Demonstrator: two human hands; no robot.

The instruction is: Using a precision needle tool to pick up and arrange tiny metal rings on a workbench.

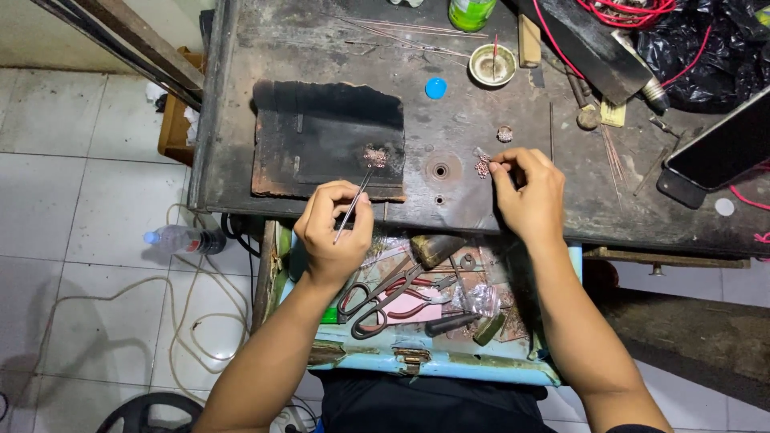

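A dark workbench (481, 72) fills the view, with a charred board (321, 144) lying on it. Below its edge, a blue tray (433, 365) holds shears (385, 293). The left hand (333, 232) is curled shut around thin tweezers (353, 204), whose tips reach a cluster of small rings (374, 155) on the board. The right hand (529, 188) pinches 1 small piece beside a second ring pile (482, 166).

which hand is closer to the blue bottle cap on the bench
Left. The left hand lies below the blue cap, slightly left; the right hand lies lower right, a little farther off.
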